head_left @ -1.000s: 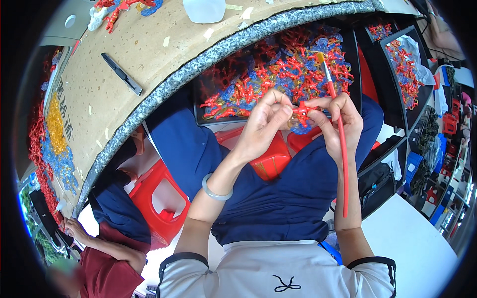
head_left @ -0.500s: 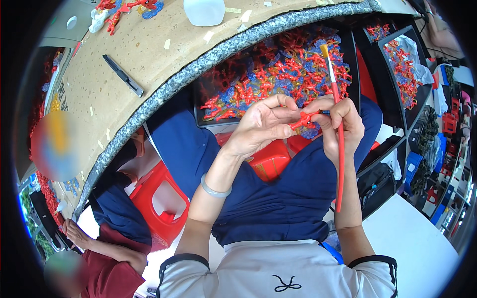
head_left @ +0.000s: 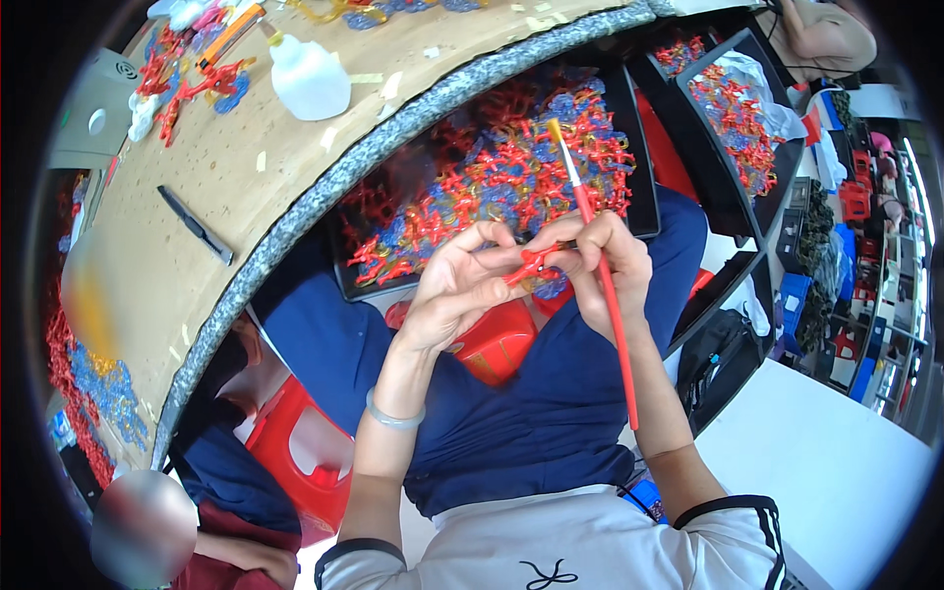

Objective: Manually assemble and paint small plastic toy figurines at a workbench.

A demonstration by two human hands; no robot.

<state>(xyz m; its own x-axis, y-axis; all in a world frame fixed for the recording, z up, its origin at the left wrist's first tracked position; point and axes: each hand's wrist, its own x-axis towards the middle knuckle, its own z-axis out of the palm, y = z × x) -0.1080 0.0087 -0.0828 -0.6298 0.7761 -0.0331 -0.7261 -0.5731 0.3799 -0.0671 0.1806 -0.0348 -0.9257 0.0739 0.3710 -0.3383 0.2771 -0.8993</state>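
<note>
A small red plastic figurine (head_left: pixel 532 264) with a clear bluish part below it is pinched between my two hands, over my lap. My left hand (head_left: pixel 447 290) grips one end between thumb and fingers. My right hand (head_left: pixel 615 258) steadies the other end with its fingertips. Across that same hand lies a paintbrush (head_left: pixel 619 354) with a red handle, its yellowish bristles pointing away from me. Just beyond my hands is a black tray (head_left: pixel 641 147) heaped with red, blue and yellow figurines (head_left: pixel 501 177). My fingers partly cover the held figurine.
A stone-edged table (head_left: pixel 295 182) curves along the left, bearing a utility knife (head_left: pixel 197 226), a white squeeze bottle (head_left: pixel 307 79) and loose figurines (head_left: pixel 202 93). Another filled black bin (head_left: pixel 703 147) stands at far right. A co-worker's arm (head_left: pixel 246 556) shows at lower left, near a red stool (head_left: pixel 295 442).
The view has shifted, so the table, tray and hands sit farther left in the picture. More of the bottle shows. Both hands keep their hold on the figurine, and the brush stays in my right hand.
</note>
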